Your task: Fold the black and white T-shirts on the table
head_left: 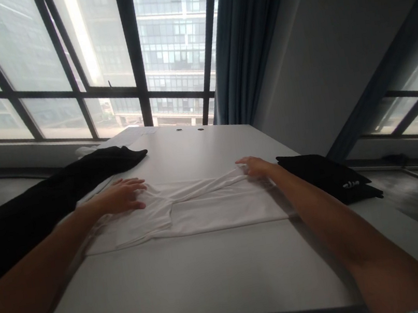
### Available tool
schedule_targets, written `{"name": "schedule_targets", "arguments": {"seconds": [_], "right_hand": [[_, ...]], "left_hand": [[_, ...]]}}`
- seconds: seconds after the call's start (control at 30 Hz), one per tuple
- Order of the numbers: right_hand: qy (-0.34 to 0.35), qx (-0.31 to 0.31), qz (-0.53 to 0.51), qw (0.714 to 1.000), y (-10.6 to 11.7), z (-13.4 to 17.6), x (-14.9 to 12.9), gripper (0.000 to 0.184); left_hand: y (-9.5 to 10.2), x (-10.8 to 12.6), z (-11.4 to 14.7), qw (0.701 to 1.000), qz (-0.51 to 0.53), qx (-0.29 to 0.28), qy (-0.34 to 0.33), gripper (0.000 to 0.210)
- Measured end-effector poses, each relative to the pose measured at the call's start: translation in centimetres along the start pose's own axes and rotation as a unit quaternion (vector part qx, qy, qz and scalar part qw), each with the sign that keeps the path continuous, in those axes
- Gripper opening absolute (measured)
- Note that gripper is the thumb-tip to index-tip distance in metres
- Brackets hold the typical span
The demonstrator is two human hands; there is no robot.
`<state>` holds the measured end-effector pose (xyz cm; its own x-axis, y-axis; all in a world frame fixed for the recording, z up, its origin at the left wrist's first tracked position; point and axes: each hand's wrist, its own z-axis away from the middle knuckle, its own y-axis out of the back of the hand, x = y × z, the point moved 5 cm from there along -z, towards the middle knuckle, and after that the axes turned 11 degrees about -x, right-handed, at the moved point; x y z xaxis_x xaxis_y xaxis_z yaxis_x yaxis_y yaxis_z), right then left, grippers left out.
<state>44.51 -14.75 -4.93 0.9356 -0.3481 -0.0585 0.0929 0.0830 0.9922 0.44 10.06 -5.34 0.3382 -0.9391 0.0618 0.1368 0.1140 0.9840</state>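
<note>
A white shirt [217, 211] lies partly folded on the white table [196, 278], long side across in front of me. A flap with a sleeve-like end rests over its left part, and a creased fold runs toward the right end. My left hand [123, 196] is spread on the cloth at the left, fingers apart and pointing right. At the far right corner, my right hand [255, 167] has its fingers closed on the shirt's edge, though part of that grip is hidden by the hand itself.
Dark cloth [89, 171] lies along the table's left side. A folded black garment [322, 176] with a small white mark sits at the right, beyond my forearm. Two dark round holes are near the far edge. Windows and a blue curtain [247, 41] stand behind.
</note>
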Motion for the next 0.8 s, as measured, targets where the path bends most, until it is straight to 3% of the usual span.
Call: {"name": "schedule_targets", "arguments": {"seconds": [0.17,0.37,0.57,0.8], "right_hand": [[-0.06,-0.051,0.086,0.993,0.3,-0.3,-1.1,0.049],[-0.016,0.114,0.192,0.975,3.2,4.4,-1.3,0.028],[0.066,0.143,0.272,0.949,1.1,10.4,-1.8,0.018],[0.039,0.154,0.236,0.959,-0.2,12.2,-0.2,0.021]], "left_hand": [[-0.7,1.4,0.0,1.0,0.013,0.013,-0.014,0.069],[-0.9,1.6,-0.2,1.0,0.011,-0.002,0.023,0.065],[-1.1,1.0,-0.4,0.999,0.013,-0.007,0.043,0.066],[-1.4,0.5,-0.8,0.999,0.013,0.006,0.039,0.072]]}}
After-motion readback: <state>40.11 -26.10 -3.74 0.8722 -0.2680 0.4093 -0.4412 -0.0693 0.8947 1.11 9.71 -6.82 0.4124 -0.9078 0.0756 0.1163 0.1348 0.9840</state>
